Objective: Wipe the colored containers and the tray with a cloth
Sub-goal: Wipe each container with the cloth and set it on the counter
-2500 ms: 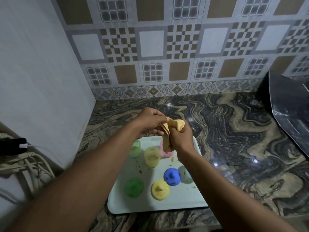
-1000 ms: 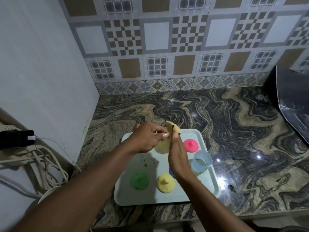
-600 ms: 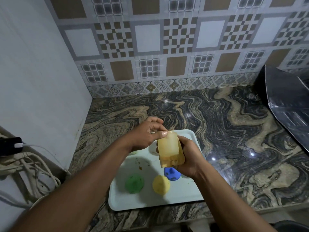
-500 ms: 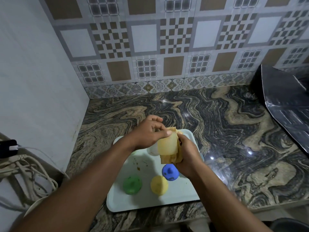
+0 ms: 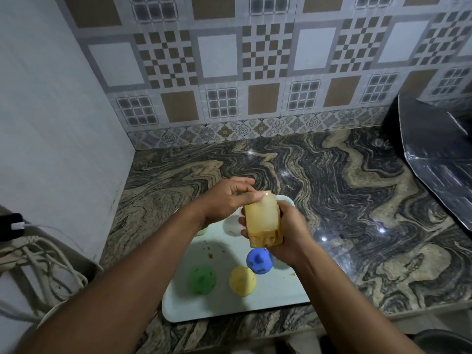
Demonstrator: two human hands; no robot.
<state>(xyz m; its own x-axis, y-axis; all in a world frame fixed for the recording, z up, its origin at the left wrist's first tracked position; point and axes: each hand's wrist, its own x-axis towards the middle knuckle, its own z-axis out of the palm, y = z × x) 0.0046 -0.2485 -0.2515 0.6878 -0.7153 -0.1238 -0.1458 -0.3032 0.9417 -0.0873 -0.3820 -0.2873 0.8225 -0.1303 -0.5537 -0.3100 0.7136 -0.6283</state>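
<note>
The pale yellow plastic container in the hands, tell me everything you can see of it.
The pale yellow translucent plastic container is a rounded-edged tumbler shape, held roughly upright above the light tray. The left hand pinches its upper end; the right hand grips its lower end through a stained tan cloth. Its opening isn't visible.

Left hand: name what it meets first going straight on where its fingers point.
The left hand pinches the yellow container, so that comes first; beyond it, likely the right hand gripping the cloth.
</note>
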